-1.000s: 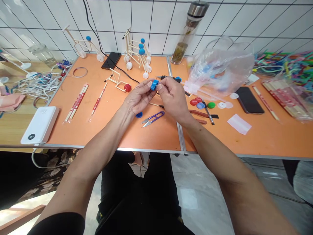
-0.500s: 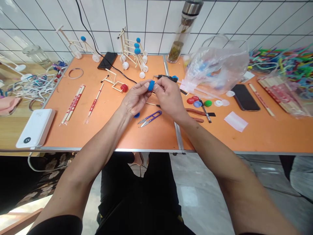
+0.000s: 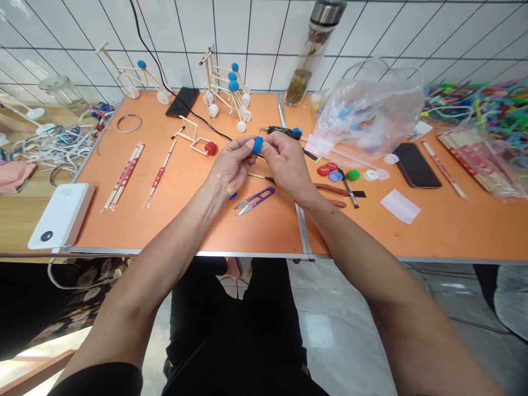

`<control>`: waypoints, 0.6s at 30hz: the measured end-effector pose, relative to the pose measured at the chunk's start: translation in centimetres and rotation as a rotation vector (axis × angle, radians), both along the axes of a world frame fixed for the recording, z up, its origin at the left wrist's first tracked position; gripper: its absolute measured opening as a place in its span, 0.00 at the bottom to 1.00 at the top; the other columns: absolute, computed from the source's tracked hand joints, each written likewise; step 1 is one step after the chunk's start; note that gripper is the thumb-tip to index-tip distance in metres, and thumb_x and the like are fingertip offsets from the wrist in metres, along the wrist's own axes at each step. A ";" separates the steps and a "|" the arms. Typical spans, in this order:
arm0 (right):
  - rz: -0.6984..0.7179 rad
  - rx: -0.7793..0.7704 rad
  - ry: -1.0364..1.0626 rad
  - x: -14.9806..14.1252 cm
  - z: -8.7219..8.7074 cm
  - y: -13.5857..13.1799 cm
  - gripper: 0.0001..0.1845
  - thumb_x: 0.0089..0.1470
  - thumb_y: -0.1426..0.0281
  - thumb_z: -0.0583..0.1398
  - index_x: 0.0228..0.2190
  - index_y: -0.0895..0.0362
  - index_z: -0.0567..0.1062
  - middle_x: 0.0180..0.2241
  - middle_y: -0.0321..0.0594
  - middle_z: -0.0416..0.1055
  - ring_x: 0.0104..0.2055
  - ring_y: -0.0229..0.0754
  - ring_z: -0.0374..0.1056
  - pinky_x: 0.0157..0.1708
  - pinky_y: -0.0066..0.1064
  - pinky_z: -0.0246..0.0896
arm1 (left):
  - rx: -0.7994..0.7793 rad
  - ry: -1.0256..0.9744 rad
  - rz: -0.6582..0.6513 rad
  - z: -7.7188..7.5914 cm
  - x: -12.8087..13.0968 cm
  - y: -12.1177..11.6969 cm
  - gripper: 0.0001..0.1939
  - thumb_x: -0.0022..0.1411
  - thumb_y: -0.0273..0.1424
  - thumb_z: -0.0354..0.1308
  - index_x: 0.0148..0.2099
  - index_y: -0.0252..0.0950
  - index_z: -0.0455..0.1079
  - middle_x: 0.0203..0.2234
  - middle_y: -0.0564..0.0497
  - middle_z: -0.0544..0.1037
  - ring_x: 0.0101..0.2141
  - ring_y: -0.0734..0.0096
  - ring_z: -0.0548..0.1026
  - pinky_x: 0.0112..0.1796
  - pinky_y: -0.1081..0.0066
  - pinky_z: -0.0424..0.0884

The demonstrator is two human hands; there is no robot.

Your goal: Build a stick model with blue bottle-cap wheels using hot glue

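Blue piece (image 3: 258, 145), form unclear, is partly hidden between left hand (image 3: 231, 165) and right hand (image 3: 287, 165); blue item (image 3: 234, 195), below left hand, is mostly covered; bottle (image 3: 306, 66), beyond right hand, and coloured strips (image 3: 489, 107), far to that hand's right, are edge-cropped.

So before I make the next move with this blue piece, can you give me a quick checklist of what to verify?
1. Blue piece held in left hand: ok.
2. Right hand closed at the piece's edge: ok.
3. What the right fingertips pinch in view: cannot tell; hidden.
4. Purple-handled snips lying apart from both hands: ok.
5. Snips' blades together: not ok; they're spread.
6. Black pen-like tool, beyond the right hand, cool enough to touch: cannot tell.
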State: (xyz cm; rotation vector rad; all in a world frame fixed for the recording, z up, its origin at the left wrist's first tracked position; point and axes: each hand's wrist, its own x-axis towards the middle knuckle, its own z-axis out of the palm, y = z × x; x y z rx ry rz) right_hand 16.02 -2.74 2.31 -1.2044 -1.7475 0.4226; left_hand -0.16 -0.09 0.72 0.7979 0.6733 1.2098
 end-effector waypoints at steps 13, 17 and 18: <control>0.348 -0.239 0.518 1.6 -1.1 1.9 0.34 0.57 0.31 0.71 0.35 0.48 0.75 0.28 0.30 0.63 0.28 0.38 0.57 0.29 0.32 0.57 | 0.240 0.063 0.064 1.3 0.5 -1.1 0.16 0.55 0.30 0.85 0.45 0.44 0.88 0.43 0.52 0.90 0.47 0.66 0.86 0.50 0.68 0.81; 0.388 -0.281 0.598 1.3 -0.6 1.7 0.35 0.51 0.33 0.76 0.34 0.48 0.75 0.29 0.30 0.64 0.28 0.37 0.57 0.29 0.31 0.57 | 0.281 0.107 0.076 1.9 0.5 -1.6 0.18 0.53 0.29 0.86 0.46 0.44 0.88 0.37 0.53 0.88 0.46 0.65 0.86 0.51 0.67 0.81; 0.389 -0.291 0.608 1.2 -0.4 1.6 0.36 0.49 0.32 0.76 0.34 0.48 0.75 0.29 0.30 0.65 0.28 0.37 0.57 0.29 0.31 0.58 | 0.291 0.122 0.082 2.0 0.5 -1.7 0.19 0.53 0.29 0.86 0.46 0.44 0.88 0.37 0.53 0.87 0.46 0.66 0.85 0.51 0.68 0.81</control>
